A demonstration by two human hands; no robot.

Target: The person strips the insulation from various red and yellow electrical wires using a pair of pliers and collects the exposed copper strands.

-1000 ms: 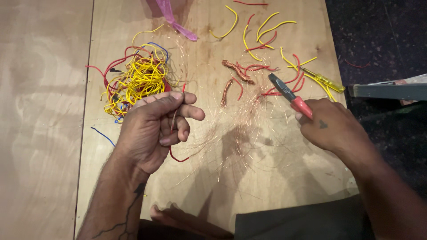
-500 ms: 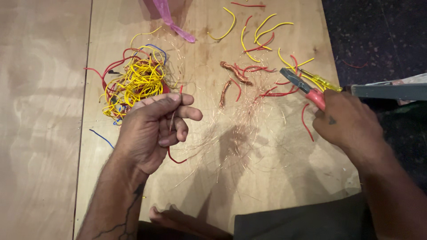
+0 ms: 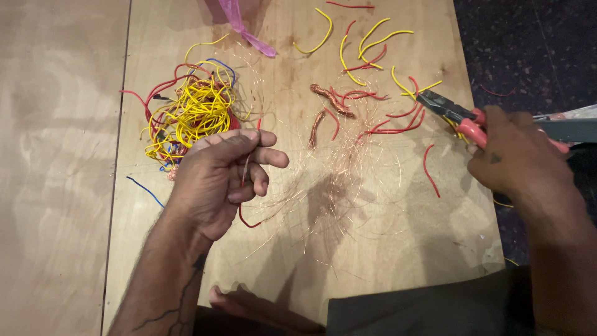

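The left hand sits near the middle of the wooden surface, fingers curled and pinching a thin red wire that runs roughly upright through the grip — its top end pokes out above the fingers and its lower end curves out below the palm. The wire's long axis points away from the person, so its free upper tip lies toward the far side, with the right hand off to the side of it. The right hand is well apart, at the right edge of the surface, wrapped closed around the red handles of a pair of pliers whose dark nose points left toward scattered red and yellow wire offcuts. Between the two hands lies a spread of fine bare copper strands. Just beyond the left hand is a tangled heap of yellow and red wire.
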